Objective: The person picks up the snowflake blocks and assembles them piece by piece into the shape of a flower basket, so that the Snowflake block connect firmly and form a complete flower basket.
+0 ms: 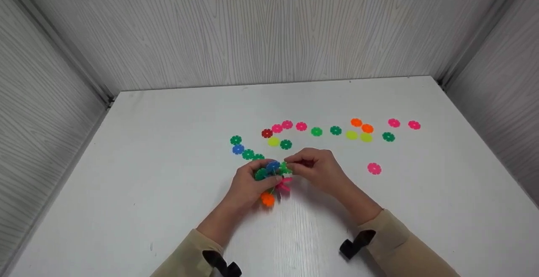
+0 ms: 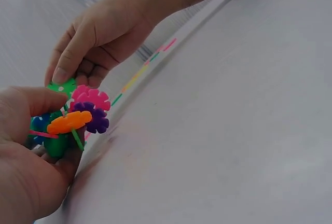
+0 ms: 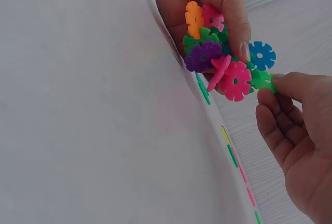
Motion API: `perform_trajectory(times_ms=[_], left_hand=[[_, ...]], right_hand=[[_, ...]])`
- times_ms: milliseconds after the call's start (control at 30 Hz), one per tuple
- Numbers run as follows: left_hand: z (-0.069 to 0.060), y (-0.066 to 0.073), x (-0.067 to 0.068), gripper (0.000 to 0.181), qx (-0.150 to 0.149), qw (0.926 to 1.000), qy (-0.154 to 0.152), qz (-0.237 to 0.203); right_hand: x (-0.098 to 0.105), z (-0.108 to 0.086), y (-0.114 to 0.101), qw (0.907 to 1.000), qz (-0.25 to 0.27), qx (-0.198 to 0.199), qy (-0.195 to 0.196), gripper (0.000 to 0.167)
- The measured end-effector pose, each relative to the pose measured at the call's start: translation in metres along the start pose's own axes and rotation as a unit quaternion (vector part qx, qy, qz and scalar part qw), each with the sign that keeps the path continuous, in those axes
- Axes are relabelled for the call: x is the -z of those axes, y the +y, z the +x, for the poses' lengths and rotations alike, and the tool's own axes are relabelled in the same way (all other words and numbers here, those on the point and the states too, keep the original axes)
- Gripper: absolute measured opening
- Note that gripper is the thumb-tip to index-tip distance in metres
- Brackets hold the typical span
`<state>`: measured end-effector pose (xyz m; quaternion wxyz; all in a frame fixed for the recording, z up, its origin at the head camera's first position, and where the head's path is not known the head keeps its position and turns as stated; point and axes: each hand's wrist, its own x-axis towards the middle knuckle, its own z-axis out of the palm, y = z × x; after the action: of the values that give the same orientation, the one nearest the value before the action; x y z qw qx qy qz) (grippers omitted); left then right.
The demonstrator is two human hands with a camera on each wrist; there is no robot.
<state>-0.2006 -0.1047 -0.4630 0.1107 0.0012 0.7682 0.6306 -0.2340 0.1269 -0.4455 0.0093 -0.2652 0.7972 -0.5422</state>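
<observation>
A cluster of interlocked snowflake discs [image 3: 203, 55] in orange, pink, purple, green and blue is gripped by my left hand [image 1: 247, 184], its thumb across the near side. Between the thumb and forefinger of my right hand [image 1: 322, 171] is a light green snowflake disc [image 3: 263, 81], pinched at the cluster's right side. In the right wrist view this disc meets the cluster beside a pink disc [image 3: 236, 81] and a blue disc [image 3: 262, 56]. An orange disc [image 2: 69, 122] and a purple disc [image 2: 98, 119] stick out of the cluster in the left wrist view.
Loose discs lie flat on the white table [image 1: 147, 163] beyond the hands: a blue disc [image 1: 238, 149], a dark red disc [image 1: 267, 133], and several green, pink, yellow and orange ones. One pink disc [image 1: 374, 168] lies right of the right hand. Panel walls [image 1: 269, 28] enclose the table.
</observation>
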Motion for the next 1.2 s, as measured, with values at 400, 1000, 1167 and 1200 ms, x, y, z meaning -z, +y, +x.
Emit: perform_trajectory(times_ms=[400,1000,1167,1200], left_hand=[[0.003,-0.003,-0.001,0.048,0.003,1.0000,-0.001,-0.007],[0.004,-0.004,0.002,0.049,0.010,0.9987,0.027,-0.041],[0.005,-0.005,0.003,0.051,0.010,0.9985,0.027,-0.046],[0.005,-0.005,0.002,0.051,0.008,0.9986,0.027,-0.045]], right_hand=[[0.053,0.002,0.009,0.9988,0.003,-0.045,0.020,0.025],[0.194,-0.060,0.057,0.9535,-0.111,-0.276,-0.049,0.038],[0.196,-0.064,0.058,0.9518,-0.117,-0.274,-0.072,0.041],[0.195,-0.063,0.057,0.9509,-0.121,-0.275,-0.074,0.041]])
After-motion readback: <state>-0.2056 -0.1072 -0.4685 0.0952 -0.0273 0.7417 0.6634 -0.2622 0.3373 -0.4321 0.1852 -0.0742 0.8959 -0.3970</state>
